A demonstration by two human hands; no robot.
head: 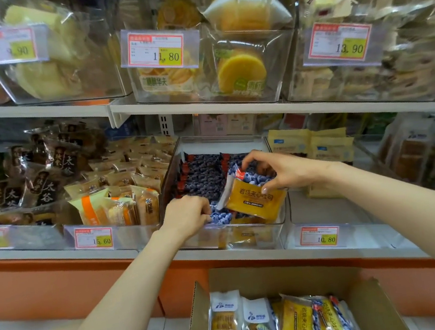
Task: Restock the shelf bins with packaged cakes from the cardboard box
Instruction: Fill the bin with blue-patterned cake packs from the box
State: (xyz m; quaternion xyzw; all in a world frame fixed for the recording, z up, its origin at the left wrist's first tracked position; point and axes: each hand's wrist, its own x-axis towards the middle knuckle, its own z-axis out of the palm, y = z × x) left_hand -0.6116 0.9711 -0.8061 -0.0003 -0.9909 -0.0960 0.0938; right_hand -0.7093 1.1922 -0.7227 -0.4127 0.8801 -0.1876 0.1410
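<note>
The right hand pinches a cake packet over the bin; at its 8 o'clock, the left hand grips blueberry-print packets.

Blueberry print, amber wrappers
Cake packet amber-yellow with a blueberry-patterned top; binned packets blue-berried, red-edged; cardboard box brown; price tag white, red-bordered, yellow patch.

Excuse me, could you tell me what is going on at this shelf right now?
A person is restocking a clear bin on the lower shelf. Their right hand pinches a cake packet, tilted, just above the bin. Their left hand grips the front packets already in the bin, seemingly to make room. Spare packets wait in the open cardboard box below.
</note>
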